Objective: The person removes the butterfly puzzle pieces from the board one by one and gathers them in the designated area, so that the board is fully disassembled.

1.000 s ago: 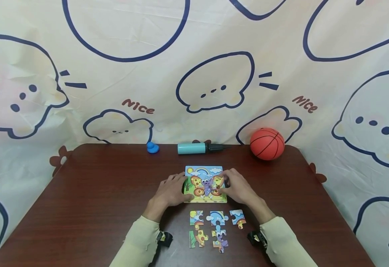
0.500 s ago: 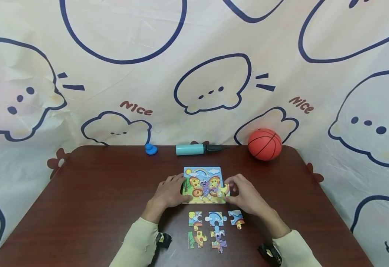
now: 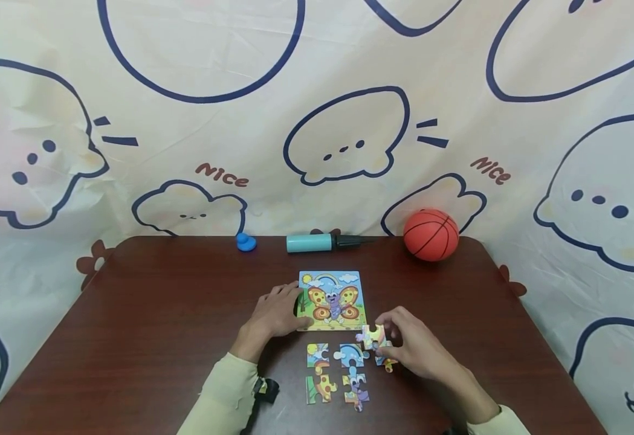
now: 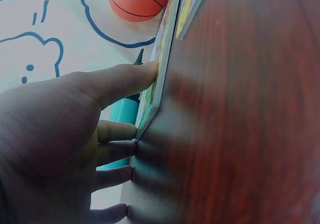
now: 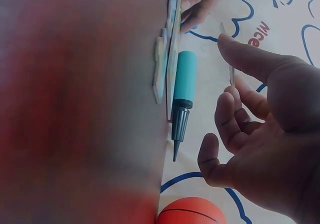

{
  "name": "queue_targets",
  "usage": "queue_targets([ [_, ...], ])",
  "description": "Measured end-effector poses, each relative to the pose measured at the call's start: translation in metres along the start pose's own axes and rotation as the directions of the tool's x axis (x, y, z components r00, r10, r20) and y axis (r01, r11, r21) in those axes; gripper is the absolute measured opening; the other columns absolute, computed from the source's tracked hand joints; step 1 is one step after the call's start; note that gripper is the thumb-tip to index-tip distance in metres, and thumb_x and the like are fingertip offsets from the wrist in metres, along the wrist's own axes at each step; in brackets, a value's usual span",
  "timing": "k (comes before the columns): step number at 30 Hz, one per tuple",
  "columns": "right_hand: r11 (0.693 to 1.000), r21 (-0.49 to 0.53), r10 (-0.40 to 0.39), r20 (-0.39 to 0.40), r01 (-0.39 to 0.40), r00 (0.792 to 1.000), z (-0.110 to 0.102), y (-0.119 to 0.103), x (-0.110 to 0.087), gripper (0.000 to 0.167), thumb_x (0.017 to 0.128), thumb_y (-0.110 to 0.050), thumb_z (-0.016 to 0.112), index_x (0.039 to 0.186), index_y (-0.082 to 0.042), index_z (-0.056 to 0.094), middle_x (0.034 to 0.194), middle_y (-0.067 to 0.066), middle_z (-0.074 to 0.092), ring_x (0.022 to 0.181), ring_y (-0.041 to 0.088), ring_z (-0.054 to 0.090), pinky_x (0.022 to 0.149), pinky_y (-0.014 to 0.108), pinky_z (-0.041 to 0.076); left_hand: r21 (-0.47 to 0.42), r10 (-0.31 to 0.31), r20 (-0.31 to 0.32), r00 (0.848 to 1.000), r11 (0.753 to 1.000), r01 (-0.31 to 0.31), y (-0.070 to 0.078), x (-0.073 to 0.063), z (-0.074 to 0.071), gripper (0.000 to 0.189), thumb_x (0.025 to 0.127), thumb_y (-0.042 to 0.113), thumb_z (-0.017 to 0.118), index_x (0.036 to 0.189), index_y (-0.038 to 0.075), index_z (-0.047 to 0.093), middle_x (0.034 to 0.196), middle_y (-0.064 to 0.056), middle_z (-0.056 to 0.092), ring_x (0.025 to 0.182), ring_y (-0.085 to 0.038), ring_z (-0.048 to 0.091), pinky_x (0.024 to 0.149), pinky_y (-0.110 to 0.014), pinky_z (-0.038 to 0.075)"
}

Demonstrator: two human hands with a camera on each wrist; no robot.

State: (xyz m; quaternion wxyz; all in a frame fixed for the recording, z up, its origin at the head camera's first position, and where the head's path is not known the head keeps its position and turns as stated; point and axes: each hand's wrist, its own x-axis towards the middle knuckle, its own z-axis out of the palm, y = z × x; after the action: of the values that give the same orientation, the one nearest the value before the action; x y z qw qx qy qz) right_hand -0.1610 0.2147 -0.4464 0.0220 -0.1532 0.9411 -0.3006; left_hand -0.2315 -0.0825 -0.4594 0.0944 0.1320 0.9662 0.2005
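A square butterfly puzzle board (image 3: 330, 277) lies on the table with its picture fully printed. My left hand (image 3: 275, 314) rests at its left side; in the left wrist view the fairly straight thumb (image 4: 135, 77) and fingertips touch the board's edge. My right hand (image 3: 417, 341) pinches a jigsaw puzzle piece (image 3: 371, 336) between thumb and fingers, raised near the board's lower right corner. The right wrist view catches that piece edge-on as a thin pale strip. Below the board lie loose pieces: a sun piece (image 3: 317, 355), a rainbow piece (image 3: 352, 355), a wing piece (image 3: 322, 389) and a face piece (image 3: 356, 389).
Another loose piece (image 3: 387, 366) is partly hidden by the right hand and the held piece. Along the far table edge sit a blue toy duck (image 3: 246, 243), a teal hand pump (image 3: 309, 243) and a small red basketball (image 3: 431, 235). A patterned cloth (image 3: 262, 139) hangs behind.
My right hand has lifted a puzzle piece off the board's right side and carried it down and right, over the upper right loose piece. My left hand stays at the board.
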Motion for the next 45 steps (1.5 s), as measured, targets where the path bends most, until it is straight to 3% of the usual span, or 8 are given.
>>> queue_targets([
  [9, 0.997, -0.048, -0.054, 0.05, 0.056, 0.997, 0.002, 0.001, -0.019, 0.042, 0.074, -0.02, 0.084, 0.107, -0.022, 0.058, 0.093, -0.008, 0.049, 0.08, 0.007, 0.048, 0.064, 0.018, 0.042, -0.001, -0.006, -0.006, 1.0, 1.0, 0.006, -0.001, 0.001, -0.002, 0.079, 0.081, 0.049, 0.072, 0.145, 0.012, 0.044, 0.156, -0.01, 0.035, 0.141, -0.034, 0.033, 0.111, -0.058, 0.029],
  [18, 0.981, -0.187, -0.028, 0.153, 0.057, 0.988, 0.001, 0.0, -0.032, 0.04, 0.07, -0.037, 0.085, 0.099, -0.028, 0.059, 0.086, -0.016, 0.048, 0.076, -0.002, 0.044, 0.069, 0.027, 0.032, -0.001, -0.006, -0.014, 1.0, 1.0, 0.006, -0.003, 0.001, -0.003, 0.079, 0.081, 0.049, 0.072, 0.145, 0.012, 0.044, 0.156, -0.01, 0.035, 0.14, -0.035, 0.033, 0.11, -0.059, 0.029],
  [30, 0.974, -0.192, -0.073, 0.225, 0.117, 0.972, 0.001, 0.003, -0.041, 0.043, 0.065, -0.036, 0.087, 0.096, -0.032, 0.058, 0.082, -0.018, 0.046, 0.073, -0.004, 0.042, 0.066, 0.031, 0.027, 0.007, -0.008, -0.005, 1.0, 1.0, 0.008, -0.003, 0.004, -0.006, 0.08, 0.081, 0.051, 0.071, 0.146, 0.012, 0.043, 0.157, -0.009, 0.034, 0.141, -0.034, 0.032, 0.111, -0.058, 0.029],
  [38, 0.981, -0.168, -0.049, 0.256, 0.095, 0.965, 0.001, 0.006, -0.04, 0.044, 0.067, -0.038, 0.086, 0.099, -0.031, 0.057, 0.084, -0.017, 0.048, 0.073, -0.003, 0.043, 0.066, 0.028, 0.03, 0.01, -0.012, -0.002, 1.0, 1.0, 0.012, -0.003, 0.004, -0.002, 0.08, 0.081, 0.051, 0.071, 0.146, 0.013, 0.044, 0.157, -0.009, 0.034, 0.141, -0.034, 0.032, 0.112, -0.057, 0.029],
  [45, 0.99, -0.132, -0.011, 0.243, 0.044, 0.97, 0.005, 0.0, -0.025, 0.041, 0.077, -0.045, 0.078, 0.109, -0.027, 0.059, 0.094, -0.013, 0.052, 0.078, 0.002, 0.049, 0.064, 0.022, 0.04, 0.007, -0.005, 0.0, 1.0, 1.0, 0.005, -0.004, 0.003, 0.001, 0.08, 0.081, 0.052, 0.07, 0.146, 0.013, 0.043, 0.157, -0.008, 0.034, 0.142, -0.034, 0.032, 0.112, -0.058, 0.029],
])
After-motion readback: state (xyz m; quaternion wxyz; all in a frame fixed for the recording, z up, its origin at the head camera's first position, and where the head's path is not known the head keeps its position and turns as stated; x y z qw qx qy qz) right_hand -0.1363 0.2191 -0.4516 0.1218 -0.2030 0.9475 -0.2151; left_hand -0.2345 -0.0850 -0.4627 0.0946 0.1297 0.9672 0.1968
